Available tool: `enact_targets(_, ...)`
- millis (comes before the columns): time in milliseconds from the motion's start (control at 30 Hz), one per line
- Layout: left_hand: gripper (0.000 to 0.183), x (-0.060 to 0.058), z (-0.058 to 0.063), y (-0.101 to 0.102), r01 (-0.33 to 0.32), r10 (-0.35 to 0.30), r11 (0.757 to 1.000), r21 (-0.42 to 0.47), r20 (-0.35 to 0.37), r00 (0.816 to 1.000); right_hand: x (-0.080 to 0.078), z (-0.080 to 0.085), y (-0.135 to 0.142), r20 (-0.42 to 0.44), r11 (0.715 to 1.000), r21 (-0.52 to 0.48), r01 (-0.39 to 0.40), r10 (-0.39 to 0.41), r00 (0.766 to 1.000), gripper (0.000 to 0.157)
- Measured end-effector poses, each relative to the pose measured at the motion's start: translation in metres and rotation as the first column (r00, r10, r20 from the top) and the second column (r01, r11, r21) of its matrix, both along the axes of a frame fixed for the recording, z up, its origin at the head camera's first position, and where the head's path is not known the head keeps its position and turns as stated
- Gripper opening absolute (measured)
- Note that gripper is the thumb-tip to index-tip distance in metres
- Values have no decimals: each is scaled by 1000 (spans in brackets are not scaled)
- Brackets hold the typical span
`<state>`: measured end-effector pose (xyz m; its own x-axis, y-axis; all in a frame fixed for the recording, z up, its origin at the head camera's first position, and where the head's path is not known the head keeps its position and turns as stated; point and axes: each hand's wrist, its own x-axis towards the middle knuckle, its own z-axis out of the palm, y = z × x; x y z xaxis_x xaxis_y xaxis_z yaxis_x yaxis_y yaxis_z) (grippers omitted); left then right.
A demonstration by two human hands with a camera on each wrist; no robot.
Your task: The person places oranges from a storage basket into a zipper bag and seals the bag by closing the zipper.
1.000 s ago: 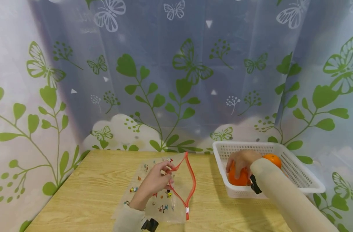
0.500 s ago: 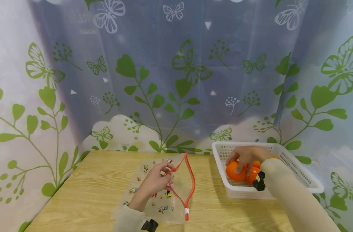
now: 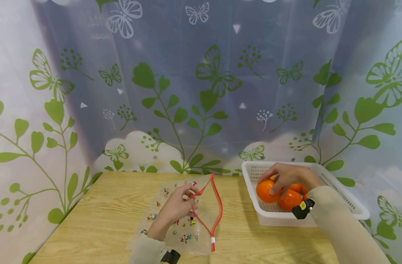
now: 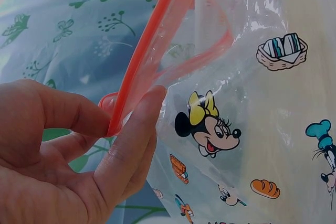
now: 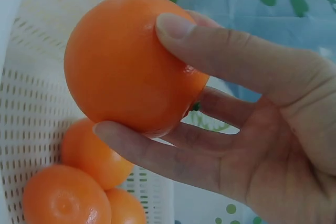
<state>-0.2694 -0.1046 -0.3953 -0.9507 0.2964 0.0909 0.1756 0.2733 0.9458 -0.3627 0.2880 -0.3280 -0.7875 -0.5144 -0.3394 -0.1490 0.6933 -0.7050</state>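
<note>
My right hand (image 3: pixel 290 175) holds a round orange (image 3: pixel 266 191) over the left part of the white basket. In the right wrist view, the thumb and fingers spread around the orange (image 5: pixel 126 66), and a bit of green stem (image 5: pixel 195 107) shows near the palm. Several other oranges (image 5: pixel 65 198) lie below it in the basket. My left hand (image 3: pixel 176 203) pinches the red zip edge of a clear zip bag (image 3: pixel 172 236) printed with cartoon figures. Close up in the left wrist view, thumb and fingers grip the red zip strip (image 4: pixel 139 61), and the bag's mouth gapes.
The white plastic basket (image 3: pixel 249 187) with slotted walls stands at the table's right side. A white slider (image 3: pixel 213 240) sits at the near end of the bag's zip. Behind the wood-grain table (image 3: pixel 105 205) hangs a curtain (image 3: pixel 174 44) with leaves and butterflies.
My right hand has shifted up and slightly right in the basket, with the orange now in its fingers and other oranges uncovered beside it. The left hand and bag stay put.
</note>
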Motion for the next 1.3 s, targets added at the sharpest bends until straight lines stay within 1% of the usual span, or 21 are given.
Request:
enact_targets(167,22,0,0,0,-3,3,1000,-1,1,1000,4,3,2,-61,999,-30,-13,11,998,49)
enact_targets(300,22,0,0,1,1,-1,1000,-4,-2,1000,7,4,5,-89,998,-56,-36,31,996,49)
enact_targets(400,22,1,0,1,4,-4,1000,-5,-5,1000,10,5,5,-125,995,-67,-67,59,990,49)
enact_targets(500,22,1,0,1,3,-3,1000,-4,-7,1000,14,8,3,-192,993,-51,-109,98,976,49)
enact_targets(633,23,0,0,1,2,-3,1000,-7,-8,1000,19,11,-1,-250,988,-38,-151,137,959,49)
enact_targets(833,23,0,-1,1,4,-4,1000,-8,-9,1000,26,14,-8,-306,981,-42,-189,167,937,50)
enact_targets(1067,23,0,-1,1,8,-8,1000,-10,-9,1000,30,10,-14,-378,972,-68,-223,182,908,51)
enact_targets(1167,23,0,0,1,6,-7,1000,-11,-9,1000,32,8,-17,-387,966,-91,-243,191,902,51)
enact_targets(1300,23,0,0,1,5,-5,1000,-11,-10,1000,34,6,-20,-411,955,-108,-277,210,887,50)
